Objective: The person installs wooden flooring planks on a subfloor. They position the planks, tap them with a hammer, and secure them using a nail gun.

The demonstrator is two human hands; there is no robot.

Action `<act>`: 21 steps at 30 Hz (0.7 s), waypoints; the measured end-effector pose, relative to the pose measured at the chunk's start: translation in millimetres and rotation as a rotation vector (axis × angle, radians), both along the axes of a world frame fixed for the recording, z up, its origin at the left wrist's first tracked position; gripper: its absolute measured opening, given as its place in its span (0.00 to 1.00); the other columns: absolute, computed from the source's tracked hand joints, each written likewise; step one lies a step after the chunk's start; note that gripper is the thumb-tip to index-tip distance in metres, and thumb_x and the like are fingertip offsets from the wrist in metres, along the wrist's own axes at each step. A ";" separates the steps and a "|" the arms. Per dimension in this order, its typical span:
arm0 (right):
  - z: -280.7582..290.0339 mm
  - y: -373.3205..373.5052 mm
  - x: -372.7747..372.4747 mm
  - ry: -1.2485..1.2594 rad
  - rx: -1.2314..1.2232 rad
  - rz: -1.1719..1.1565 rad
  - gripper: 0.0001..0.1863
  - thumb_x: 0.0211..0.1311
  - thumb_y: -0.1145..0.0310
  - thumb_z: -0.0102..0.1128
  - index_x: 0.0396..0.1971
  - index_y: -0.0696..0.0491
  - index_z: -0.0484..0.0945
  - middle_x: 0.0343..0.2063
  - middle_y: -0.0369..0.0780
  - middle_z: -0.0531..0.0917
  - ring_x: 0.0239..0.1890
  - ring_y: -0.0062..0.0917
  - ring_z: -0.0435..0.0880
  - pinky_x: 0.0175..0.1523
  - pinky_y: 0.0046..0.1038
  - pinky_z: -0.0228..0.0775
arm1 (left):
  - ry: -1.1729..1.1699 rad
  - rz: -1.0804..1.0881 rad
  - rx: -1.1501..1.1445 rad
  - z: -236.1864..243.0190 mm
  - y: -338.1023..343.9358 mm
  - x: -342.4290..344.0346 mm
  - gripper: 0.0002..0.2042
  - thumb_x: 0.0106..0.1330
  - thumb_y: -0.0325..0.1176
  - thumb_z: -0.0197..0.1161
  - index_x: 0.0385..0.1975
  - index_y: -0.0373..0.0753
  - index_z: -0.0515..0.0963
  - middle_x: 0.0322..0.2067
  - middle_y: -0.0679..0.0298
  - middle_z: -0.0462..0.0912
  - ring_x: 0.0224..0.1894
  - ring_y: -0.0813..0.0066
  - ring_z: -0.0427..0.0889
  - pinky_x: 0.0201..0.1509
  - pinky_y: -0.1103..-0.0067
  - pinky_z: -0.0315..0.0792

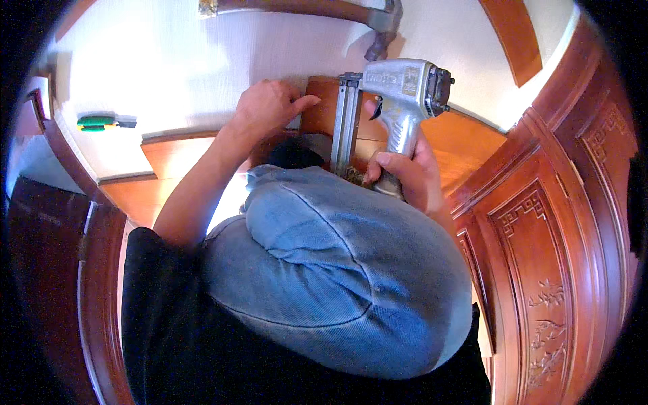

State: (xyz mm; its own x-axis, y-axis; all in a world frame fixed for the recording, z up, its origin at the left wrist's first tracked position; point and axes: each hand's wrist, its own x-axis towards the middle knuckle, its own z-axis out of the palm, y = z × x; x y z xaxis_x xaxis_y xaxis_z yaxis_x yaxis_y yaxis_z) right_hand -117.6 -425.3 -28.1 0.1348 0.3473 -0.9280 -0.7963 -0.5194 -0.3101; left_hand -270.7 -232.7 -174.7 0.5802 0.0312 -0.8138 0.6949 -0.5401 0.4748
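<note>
My right hand [415, 169] is wrapped round the handle of a silver nail gun [398, 88], which I hold with its long magazine [345, 125] hanging down on the left side. Its lower end comes close to my denim-covered knee [351, 256], which hides what lies below. To the left of the nail gun, my left hand [270, 106] rests over the white surface, beside an orange-brown wooden board [322, 104]. Its thumb points out toward the nail gun. The other fingers bend down and are partly hidden, and I see nothing held in them.
A hammer [304, 8] with a wooden handle lies at the far side. A small green-handled tool [98, 123] lies at the left. More orange-brown boards [179, 154] run across the middle. A carved red-brown wooden panel [533, 256] stands at the right, a dark wooden frame [101, 270] at the left.
</note>
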 end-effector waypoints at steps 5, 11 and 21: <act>-15.9 3.5 2.8 -0.009 -0.050 0.104 0.33 0.61 0.72 0.63 0.66 0.55 0.61 0.35 0.41 0.80 0.28 0.26 0.84 0.37 0.30 0.81 | 0.011 -0.008 0.006 -6.4 -1.4 2.5 0.29 0.71 0.64 0.56 0.27 0.41 0.87 0.28 0.51 0.88 0.35 0.49 0.88 0.42 0.60 0.83; -10.0 18.3 20.3 -0.014 0.050 0.189 0.31 0.61 0.72 0.63 0.64 0.55 0.63 0.42 0.41 0.79 0.30 0.24 0.82 0.36 0.30 0.80 | -0.043 0.094 0.030 -9.1 -7.6 -3.3 0.29 0.68 0.65 0.58 0.26 0.42 0.86 0.23 0.51 0.86 0.30 0.46 0.86 0.37 0.57 0.81; -0.6 -23.3 59.5 -0.089 -0.178 0.312 0.27 0.62 0.72 0.63 0.62 0.54 0.69 0.34 0.35 0.80 0.26 0.20 0.81 0.33 0.27 0.79 | -0.029 0.040 0.054 -7.3 -5.2 3.8 0.28 0.70 0.62 0.58 0.28 0.41 0.87 0.28 0.51 0.87 0.36 0.48 0.87 0.42 0.59 0.81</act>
